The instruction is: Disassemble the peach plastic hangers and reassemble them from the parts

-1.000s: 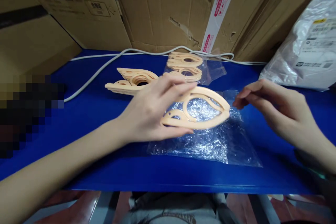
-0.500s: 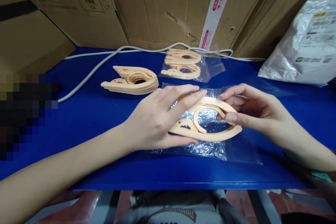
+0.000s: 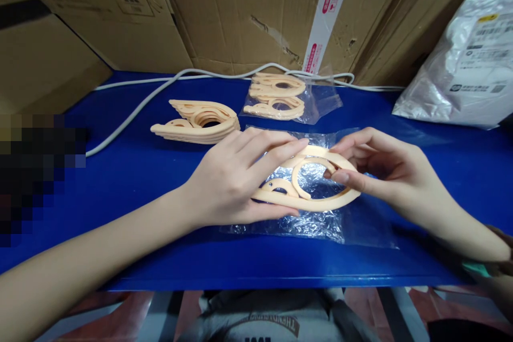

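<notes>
Across the top of the head view, brown cardboard [image 3: 240,16] is seen behind a blue table [image 3: 180,264]. At the centre of the frame, a beige hanger [image 3: 320,204] is held in both hands above a clear bag [image 3: 316,225]; whether the two touch cannot be told. Its left end is gripped by the left hand [image 3: 236,176], with fingers laid over the top and the thumb along the lower edge. Its right end is pinched between thumb and fingers by the right hand [image 3: 388,165], which a second ago was held apart from it. The hanger is thus now steadied from both ends, and finer handling seems possible. Left of centre, a stack [image 3: 192,133] of similar hangers is left loose; at upper centre, more hangers [image 3: 276,112] are bagged. At upper right, a white parcel [image 3: 452,80] is set down.
</notes>
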{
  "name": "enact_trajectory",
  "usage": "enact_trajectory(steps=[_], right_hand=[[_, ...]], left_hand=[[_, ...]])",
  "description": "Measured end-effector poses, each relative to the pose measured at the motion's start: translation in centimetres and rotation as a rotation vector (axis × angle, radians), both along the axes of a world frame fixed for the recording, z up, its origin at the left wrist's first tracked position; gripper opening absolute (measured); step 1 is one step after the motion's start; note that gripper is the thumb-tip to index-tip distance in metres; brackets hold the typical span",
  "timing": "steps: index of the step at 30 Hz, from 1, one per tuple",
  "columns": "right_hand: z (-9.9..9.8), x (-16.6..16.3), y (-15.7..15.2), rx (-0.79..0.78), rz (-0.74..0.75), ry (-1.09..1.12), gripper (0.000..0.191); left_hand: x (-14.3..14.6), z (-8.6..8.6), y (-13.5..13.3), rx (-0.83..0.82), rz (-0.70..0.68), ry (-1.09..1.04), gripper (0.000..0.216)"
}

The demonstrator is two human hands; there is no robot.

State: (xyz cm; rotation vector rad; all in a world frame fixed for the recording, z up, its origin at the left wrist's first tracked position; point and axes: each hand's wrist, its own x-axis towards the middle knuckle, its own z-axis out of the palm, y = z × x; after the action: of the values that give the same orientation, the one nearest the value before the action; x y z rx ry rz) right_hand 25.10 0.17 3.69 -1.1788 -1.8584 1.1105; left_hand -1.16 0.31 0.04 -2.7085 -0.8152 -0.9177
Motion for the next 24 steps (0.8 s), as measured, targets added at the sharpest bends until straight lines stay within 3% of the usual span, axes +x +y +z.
enact_trajectory(steps=[24], right_hand=[[-0.70,0.09,0.27,-0.082,0.034,0.128,0.028]], left_hand=[[-0.15,-0.06,0.23,0.031,0.005,0.019,0.085]])
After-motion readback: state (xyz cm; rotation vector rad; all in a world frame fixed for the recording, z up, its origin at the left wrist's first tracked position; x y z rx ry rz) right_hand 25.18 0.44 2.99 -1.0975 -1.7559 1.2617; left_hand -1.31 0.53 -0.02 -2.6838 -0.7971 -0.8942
